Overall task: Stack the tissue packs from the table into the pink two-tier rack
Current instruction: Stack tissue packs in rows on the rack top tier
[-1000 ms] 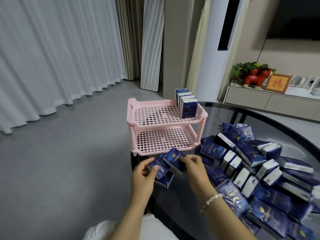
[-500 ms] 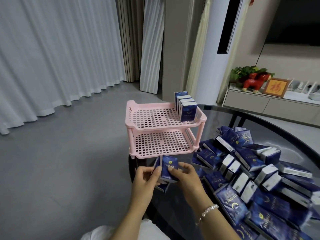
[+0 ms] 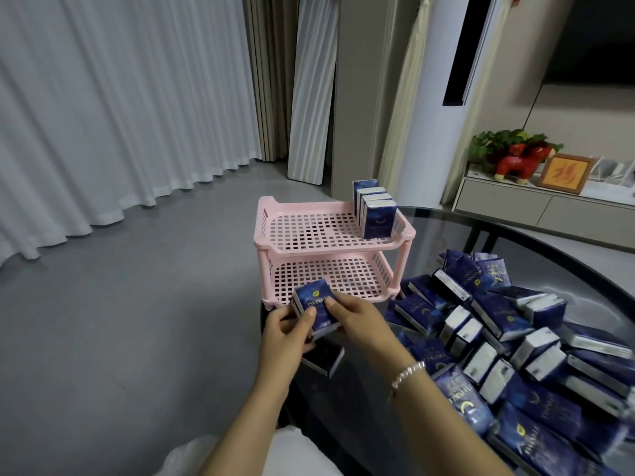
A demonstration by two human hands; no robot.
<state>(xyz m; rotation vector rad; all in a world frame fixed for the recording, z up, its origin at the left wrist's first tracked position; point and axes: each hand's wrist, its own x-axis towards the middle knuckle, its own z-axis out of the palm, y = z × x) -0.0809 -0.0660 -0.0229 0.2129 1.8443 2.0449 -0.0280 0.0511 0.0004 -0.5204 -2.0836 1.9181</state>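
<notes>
mostly glass table point(image 3: 453, 235), grey floor point(image 3: 120, 321), white curtains point(image 3: 103, 97).

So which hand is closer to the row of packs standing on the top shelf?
Right. The right hand is in front of the row of packs, almost under its side of the pink rack. The left hand is further left. Both grip a held pack.

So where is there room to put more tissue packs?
The lower tier is bare. The top tier is free left of the standing packs in its back right corner. The glass table right of the rack is crowded with the loose pile.
</notes>
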